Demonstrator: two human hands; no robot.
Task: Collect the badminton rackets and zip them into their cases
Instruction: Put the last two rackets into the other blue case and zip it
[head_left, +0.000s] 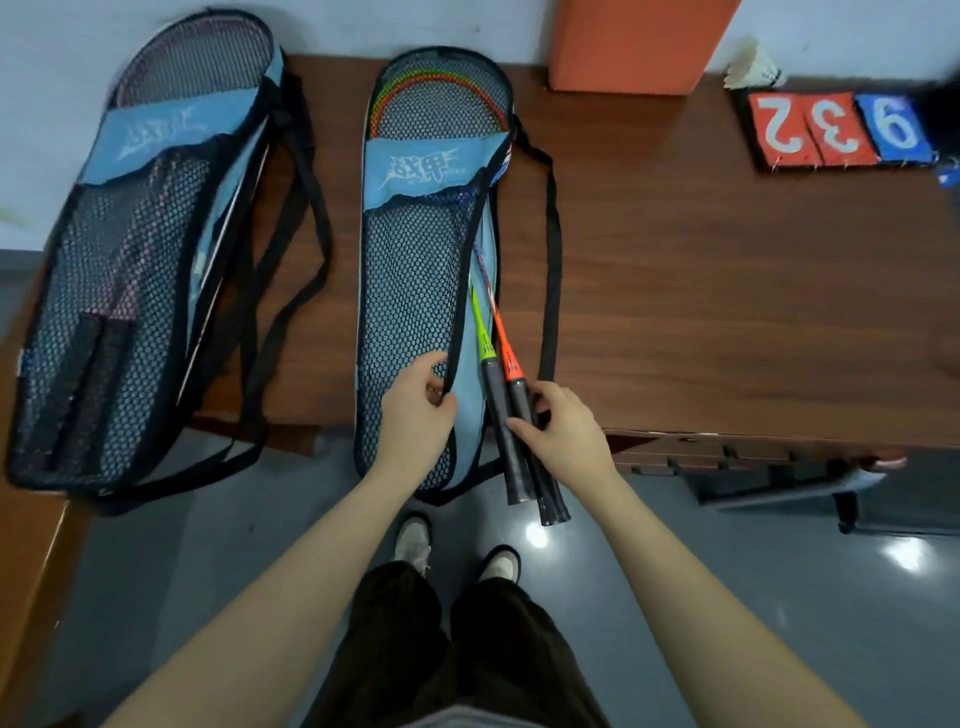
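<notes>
Holding the two racket handles (514, 441), the right hand (563, 428) curls its fingers round the dark grips. The handles stick out of the near end of the middle case (415, 291), past the edge of the brown table (727, 270). The left hand (415, 415) pinches the black edge of the case's mesh flap, just beside the handles on their left. The rackets lie long-ways inside the middle case, heads at its far end by the wall, handles pointing back at the person. I think they must slide farther in, away from the person, along that same line. The right hand is nearer for that push. The other case (145, 260) lies to the left of the middle case.
</notes>
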